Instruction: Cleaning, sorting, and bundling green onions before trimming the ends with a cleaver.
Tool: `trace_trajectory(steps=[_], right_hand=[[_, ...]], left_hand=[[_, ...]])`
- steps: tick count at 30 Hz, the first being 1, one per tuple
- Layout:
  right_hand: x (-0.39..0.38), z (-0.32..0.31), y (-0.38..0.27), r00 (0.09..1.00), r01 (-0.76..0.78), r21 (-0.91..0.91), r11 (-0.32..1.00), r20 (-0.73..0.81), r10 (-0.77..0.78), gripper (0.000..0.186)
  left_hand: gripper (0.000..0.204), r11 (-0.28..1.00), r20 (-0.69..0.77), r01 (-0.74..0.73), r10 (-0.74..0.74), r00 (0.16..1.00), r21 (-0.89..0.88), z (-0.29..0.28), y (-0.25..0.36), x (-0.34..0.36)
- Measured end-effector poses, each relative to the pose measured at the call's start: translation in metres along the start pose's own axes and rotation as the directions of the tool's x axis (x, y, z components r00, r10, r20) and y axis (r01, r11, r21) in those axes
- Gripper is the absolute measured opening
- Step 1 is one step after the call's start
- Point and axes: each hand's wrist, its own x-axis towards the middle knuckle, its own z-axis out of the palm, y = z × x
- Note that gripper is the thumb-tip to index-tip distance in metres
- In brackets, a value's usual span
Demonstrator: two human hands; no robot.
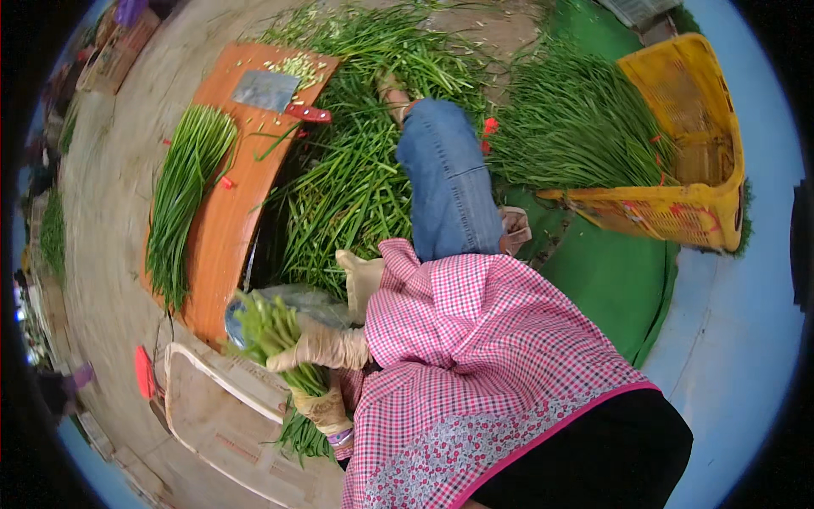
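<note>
At the lower left, my right hand (pixel 309 346) and my left hand (pixel 324 411) wear cream gloves and close round a bunch of garlic chives (pixel 270 324). My right hand is nearer the stem ends, which point up and left and are blurred; leafy ends hang below my left hand. Just above the hands is an orange-brown board (pixel 222 254). On it lie another bunch of garlic chives (pixel 182 199), a cleaver (pixel 264 90) with a red handle, and chopped pale stem ends (pixel 298 68).
Loose green trimmings (pixel 343 204) heap round my denim-covered leg (pixel 454 182). To the right, a yellow crate (pixel 691 204) lies on its side with many garlic chives (pixel 572 119) spilling out over green matting (pixel 627 297). A pale plastic stool or crate (pixel 229 424) stands beside my hands.
</note>
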Motion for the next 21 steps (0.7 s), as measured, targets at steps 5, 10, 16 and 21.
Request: trace_trajectory(steps=[5,10,16,21], right_hand=[[-0.013,0.021,-0.033,0.988,0.121,0.037,0.992,0.088,-0.124,0.069],[-0.098,-0.078,-0.146,0.915,0.268,-0.635,0.724,-0.067,-0.398,0.055],[-0.219,-0.335,-0.11,0.508,0.089,-0.382,0.92,-0.777,-0.372,0.046],[-0.25,-0.464,0.037,0.341,-0.819,-0.396,0.415,-0.918,-0.203,0.051]], left_hand=[[0.074,0.996,-0.056,-0.053,0.058,0.997,0.075,-0.006,-0.014,0.015],[0.053,0.827,-0.182,-0.161,0.301,0.936,0.538,-0.069,0.032,0.037],[0.034,0.848,0.205,-0.045,-0.076,0.976,0.529,-0.07,-0.003,0.062],[0.037,0.903,0.167,0.088,-0.173,0.971,0.421,-0.076,-0.011,0.058]])
